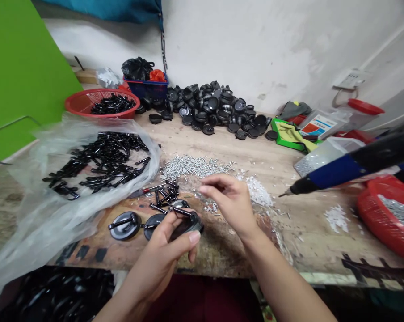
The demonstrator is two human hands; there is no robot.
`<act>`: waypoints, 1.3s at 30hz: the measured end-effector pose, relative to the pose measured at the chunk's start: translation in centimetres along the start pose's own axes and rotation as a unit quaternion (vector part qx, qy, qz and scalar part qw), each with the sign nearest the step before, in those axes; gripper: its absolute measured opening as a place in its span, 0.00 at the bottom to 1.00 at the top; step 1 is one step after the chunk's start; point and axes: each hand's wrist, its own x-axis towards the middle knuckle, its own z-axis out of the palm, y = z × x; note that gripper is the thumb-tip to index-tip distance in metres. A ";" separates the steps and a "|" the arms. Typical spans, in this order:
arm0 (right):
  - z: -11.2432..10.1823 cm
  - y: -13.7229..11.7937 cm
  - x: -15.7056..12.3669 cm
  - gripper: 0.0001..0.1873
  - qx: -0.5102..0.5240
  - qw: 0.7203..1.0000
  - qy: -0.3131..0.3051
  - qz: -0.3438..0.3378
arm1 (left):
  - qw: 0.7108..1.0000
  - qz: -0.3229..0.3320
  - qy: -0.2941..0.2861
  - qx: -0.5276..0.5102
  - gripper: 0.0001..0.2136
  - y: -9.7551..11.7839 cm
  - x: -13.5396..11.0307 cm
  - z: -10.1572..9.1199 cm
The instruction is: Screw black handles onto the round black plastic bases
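- worn wooden workbench [289,232] against a white plaster wall [242,49], silver screws [195,166] strewn at 12 o'clock
- red basket [88,100] of black parts at 10 o'clock
- clear plastic bag [54,223] of similar parts at 9 o'clock
- second red basket [386,219] of silver screws at 4 o'clock
- left hand [162,264], at 6 o'clock, closed around a black round cap [188,228]
- right hand [229,201] half-curled above the bench, just beside it; cannot tell if its fingers pinch anything

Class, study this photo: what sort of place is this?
Probably a small assembly workshop: an electric screwdriver, a heap of loose screws and piles of black round parts on a worn wooden bench.
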 end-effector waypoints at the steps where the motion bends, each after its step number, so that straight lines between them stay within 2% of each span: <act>1: -0.5 -0.6 -1.2 0.02 0.045 0.999 -0.004 0.011 | 1.000 0.005 0.006 0.004 0.17 -0.1 0.1 0.2; 5: -1.8 -1.5 -4.1 0.07 0.111 0.993 -0.031 0.016 | 1.000 0.001 0.000 0.023 0.19 -0.5 0.3 1.2; 10: -2.6 -0.4 -4.3 0.12 0.158 0.984 -0.067 0.040 | 0.997 0.024 0.014 0.067 0.21 -1.1 0.1 2.2; 14: -3.0 -0.2 -4.6 0.15 0.149 0.987 -0.044 0.048 | 0.991 0.060 0.030 0.112 0.23 -1.4 0.0 2.6; 19: -3.5 -0.4 -5.5 0.15 0.128 0.991 -0.009 0.045 | 0.978 0.097 0.021 0.185 0.25 -1.9 0.1 2.6; 21: -3.7 -0.5 -5.8 0.15 0.116 0.992 -0.009 0.050 | 0.964 0.116 0.028 0.239 0.27 -2.1 0.1 2.4; 25: -3.9 -1.0 -6.4 0.14 0.096 0.993 -0.009 0.066 | 0.908 0.223 0.054 0.351 0.27 -2.6 0.1 2.1; 27: -3.9 -1.3 -6.6 0.14 0.097 0.993 -0.004 0.069 | 0.891 0.258 0.051 0.371 0.27 -2.8 0.1 2.0; 32: -3.9 -1.7 -7.2 0.14 0.067 0.996 0.013 0.058 | 0.899 0.253 0.031 0.357 0.26 -3.5 0.1 1.9; 36: -4.1 -1.8 -7.3 0.13 0.082 0.995 0.012 0.058 | 0.869 0.324 0.048 0.370 0.26 -3.5 0.0 2.2; 37: -4.1 -1.8 -7.3 0.13 0.093 0.994 0.013 0.057 | 0.874 0.318 0.047 0.364 0.26 -3.4 -0.1 2.3; 39: -4.2 -1.8 -7.2 0.14 0.106 0.992 0.018 0.062 | 0.906 0.259 0.035 0.333 0.26 -3.4 -0.1 2.4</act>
